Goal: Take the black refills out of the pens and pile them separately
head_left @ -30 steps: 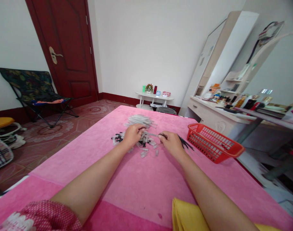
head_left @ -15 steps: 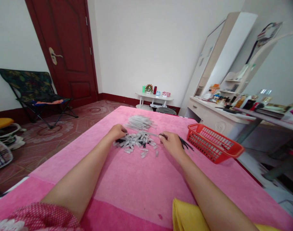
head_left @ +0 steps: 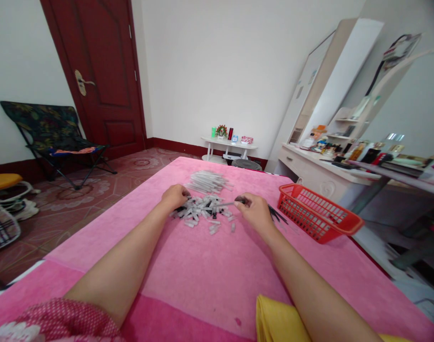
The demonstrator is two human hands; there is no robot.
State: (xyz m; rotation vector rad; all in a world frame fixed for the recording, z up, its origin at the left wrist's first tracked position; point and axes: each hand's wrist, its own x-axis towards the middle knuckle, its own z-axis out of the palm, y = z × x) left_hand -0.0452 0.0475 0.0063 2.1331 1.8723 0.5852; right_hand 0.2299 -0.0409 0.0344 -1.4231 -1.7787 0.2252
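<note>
My right hand [head_left: 254, 209] is closed on a thin pen barrel [head_left: 226, 204], which points left over a pile of small pen caps [head_left: 202, 207]. The caps are clear or whitish, with some black ones among them. My left hand [head_left: 176, 197] is at the pile's left edge, its fingers drawn together; whatever is between them is too small to make out. Just beyond the pile lies a bundle of translucent pen barrels [head_left: 207, 181]. Several slim black pens or refills [head_left: 278, 214] lie right of my right hand, partly hidden by it.
A red plastic basket [head_left: 318, 213] stands at the right edge of the pink-covered table [head_left: 209, 270]. Yellow cloth [head_left: 279, 318] lies at the near edge, under my right forearm. Farther off are a folding chair [head_left: 60, 133], a low white stand [head_left: 231, 142] and a dressing table [head_left: 320, 164].
The pen barrel in my right hand has tilted slightly, its far end now lower over the caps. Both hands stay nearly in place; the whole view has shifted a little.
</note>
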